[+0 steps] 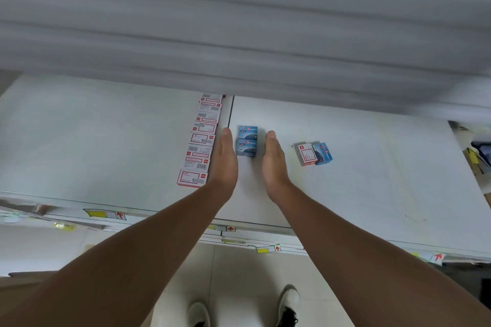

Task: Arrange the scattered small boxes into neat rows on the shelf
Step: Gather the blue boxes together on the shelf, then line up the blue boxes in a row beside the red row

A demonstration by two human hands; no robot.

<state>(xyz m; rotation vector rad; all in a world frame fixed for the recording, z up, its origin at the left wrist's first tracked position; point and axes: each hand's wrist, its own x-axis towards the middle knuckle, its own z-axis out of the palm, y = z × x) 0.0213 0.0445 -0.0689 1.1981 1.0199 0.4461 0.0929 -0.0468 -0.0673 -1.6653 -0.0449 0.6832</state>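
Both bare forearms reach forward over the flat white shelf surface (372, 167), each hand standing on its edge with the palm turned inward. The left hand (225, 160) has its fingers straight and pressed together, and its palm side lies against or just beside the left faces of two small blue cardboard boxes (247, 141) that sit one behind the other in a short line. The right hand (273, 160) mirrors it with fingers also straight and together, standing just to the right of the same pair, a narrow gap showing between its fingertips and the far box. Just left of the left hand runs a long row of small white boxes with red borders and barcodes (203, 141), lined up front to back along the dark seam between two shelf panels. Well to the right of the hands, a single white and red small box (305, 154) and a single blue small box (323, 153) stand touching side by side, both turned at a slant to the rows. Yellow and white labels with red arrows (107, 214) run along the shelf's front edge, and white shoes (288, 305) show on the pale tiled floor below
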